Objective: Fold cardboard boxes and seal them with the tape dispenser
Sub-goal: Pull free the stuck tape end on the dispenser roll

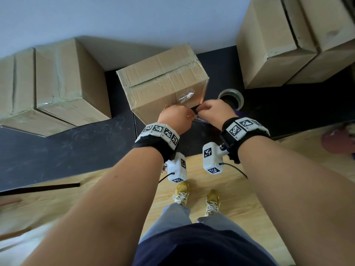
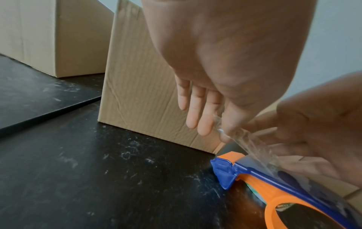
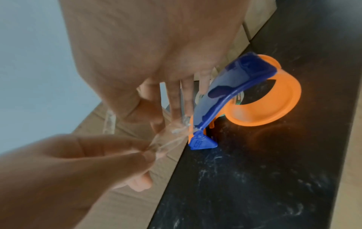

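A brown cardboard box (image 1: 163, 81) stands on the black table (image 1: 57, 150), its top flaps shut with a dark seam and a crumpled bit of clear tape (image 1: 185, 96) on its near side. My left hand (image 1: 185, 114) and right hand (image 1: 201, 110) meet at the box's near right corner. Both pinch a twisted strip of clear tape (image 2: 250, 144) between thumb and fingers. The strip (image 3: 172, 139) runs to the blue and orange tape dispenser (image 3: 245, 80), which lies on the table beside the box. The dispenser (image 2: 254, 178) is hidden by my hands in the head view.
Sealed boxes (image 1: 57, 83) are stacked at the left and more boxes (image 1: 288, 45) at the right. A round grey-rimmed ring (image 1: 231, 97) sits just beyond my right hand. A black bar (image 1: 38, 188) lies on the wooden floor near the table edge.
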### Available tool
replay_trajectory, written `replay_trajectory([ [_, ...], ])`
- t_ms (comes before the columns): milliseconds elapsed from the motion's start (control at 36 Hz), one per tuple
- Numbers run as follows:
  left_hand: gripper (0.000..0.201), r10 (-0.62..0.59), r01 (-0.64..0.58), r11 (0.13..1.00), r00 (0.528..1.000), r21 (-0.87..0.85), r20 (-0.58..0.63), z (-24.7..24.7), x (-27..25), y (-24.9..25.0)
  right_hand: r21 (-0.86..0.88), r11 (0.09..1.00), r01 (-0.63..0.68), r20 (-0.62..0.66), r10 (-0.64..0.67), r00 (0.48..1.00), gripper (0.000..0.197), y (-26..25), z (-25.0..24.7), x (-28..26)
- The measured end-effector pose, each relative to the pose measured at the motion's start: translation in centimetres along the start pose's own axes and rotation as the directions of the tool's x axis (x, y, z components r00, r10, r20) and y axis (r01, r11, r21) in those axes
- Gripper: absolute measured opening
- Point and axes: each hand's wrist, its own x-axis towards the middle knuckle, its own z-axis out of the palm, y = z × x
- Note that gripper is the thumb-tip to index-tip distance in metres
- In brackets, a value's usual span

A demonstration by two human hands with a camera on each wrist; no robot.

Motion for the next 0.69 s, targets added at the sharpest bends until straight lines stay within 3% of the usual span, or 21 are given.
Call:
replay_trajectory([
  [139,0.032,-0.021,0.022,0.999,1.0,-0.042,0.012,-0.3,-0.4,0.3,-0.086,0.996,0.011,0.031,-0.008,0.999,0.015,-0.2,-0.2,-0.1],
  [250,0.031,-0.042,0.044,0.99,0.999,-0.133,0.016,-0.7,-1.0,0.9,-0.182,0.982,-0.046,-0.031,0.041,0.999,0.012,-0.3,-0.4,-0.4],
  [361,0.038,-0.088,0.094,0.979,0.995,-0.179,0.039,-1.6,-1.7,1.2,-0.247,0.961,-0.121,-0.119,0.094,0.988,0.024,-0.2,-0.8,-0.7],
  [556,0.065,-0.098,0.094,0.947,0.995,-0.306,0.001,-3.0,-2.3,2.3,-0.32,0.929,-0.184,-0.182,0.131,0.975,0.028,-1.2,-1.4,-0.6],
  [694,0.057,-0.099,0.056,0.947,0.988,-0.318,-0.122,-4.3,-3.6,3.5,-0.317,0.933,-0.172,-0.295,0.075,0.953,0.023,-1.3,-1.7,-0.9],
])
